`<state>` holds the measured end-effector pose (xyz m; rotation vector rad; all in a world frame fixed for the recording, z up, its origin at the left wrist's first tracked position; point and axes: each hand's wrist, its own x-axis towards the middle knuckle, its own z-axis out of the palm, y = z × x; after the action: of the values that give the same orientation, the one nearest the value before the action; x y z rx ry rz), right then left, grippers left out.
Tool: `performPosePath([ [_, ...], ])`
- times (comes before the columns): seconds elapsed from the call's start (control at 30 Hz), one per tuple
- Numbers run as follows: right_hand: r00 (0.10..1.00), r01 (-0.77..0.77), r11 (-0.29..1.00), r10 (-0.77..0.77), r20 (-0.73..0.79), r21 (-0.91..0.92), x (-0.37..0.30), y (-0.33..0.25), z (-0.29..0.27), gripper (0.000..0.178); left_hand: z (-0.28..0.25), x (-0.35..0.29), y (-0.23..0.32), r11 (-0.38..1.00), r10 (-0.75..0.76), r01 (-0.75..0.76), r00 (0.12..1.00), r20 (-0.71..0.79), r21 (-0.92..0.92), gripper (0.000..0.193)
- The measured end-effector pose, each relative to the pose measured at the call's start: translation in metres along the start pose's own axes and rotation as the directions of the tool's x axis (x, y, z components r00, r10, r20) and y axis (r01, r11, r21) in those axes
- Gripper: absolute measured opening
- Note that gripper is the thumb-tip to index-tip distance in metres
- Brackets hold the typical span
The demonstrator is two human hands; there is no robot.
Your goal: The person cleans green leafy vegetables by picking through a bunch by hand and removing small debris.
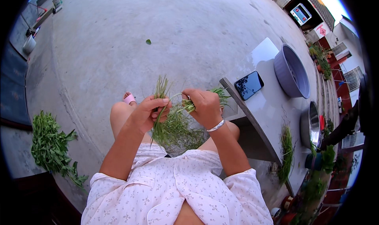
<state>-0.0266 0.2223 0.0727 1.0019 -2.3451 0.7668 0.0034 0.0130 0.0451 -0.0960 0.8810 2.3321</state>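
Head view: left hand [149, 111] pinches a grassy bunch [161, 89] and right hand [205, 106] grips green stems [188, 105], both over loose greens [177, 131]; on a table [256, 116] at right sit a phone [249, 85], basin [285, 75] and bowl [305, 126], a leafy pile [51, 146] at far left.

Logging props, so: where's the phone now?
In the head view, right of centre: the phone lies on the pale tabletop, between the right hand and the purple basin.

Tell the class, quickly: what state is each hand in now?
Left hand: closed, holding grass-like green leaves.
Right hand: closed, holding a bunch of green stems.
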Motion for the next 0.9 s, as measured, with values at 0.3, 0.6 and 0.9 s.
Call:
performPosePath([
  [0.3,0.626,-0.534,0.252,0.76,0.177,0.807,0.003,0.013,0.0,0.022,-0.001,0.0,-0.008,0.999,0.026,-0.025,1.0,-0.017,0.046,0.015],
  [0.6,0.623,-0.729,0.286,0.653,0.43,0.622,0.007,-0.008,0.008,0.023,0.011,0.009,0.0,0.98,0.034,-0.003,0.987,-0.155,0.2,0.024],
  [0.9,0.511,-0.434,0.127,0.85,0.127,0.892,0.019,0.024,-0.024,0.018,-0.026,-0.002,-0.004,0.959,0.015,0.051,0.974,-0.228,0.278,0.016],
])
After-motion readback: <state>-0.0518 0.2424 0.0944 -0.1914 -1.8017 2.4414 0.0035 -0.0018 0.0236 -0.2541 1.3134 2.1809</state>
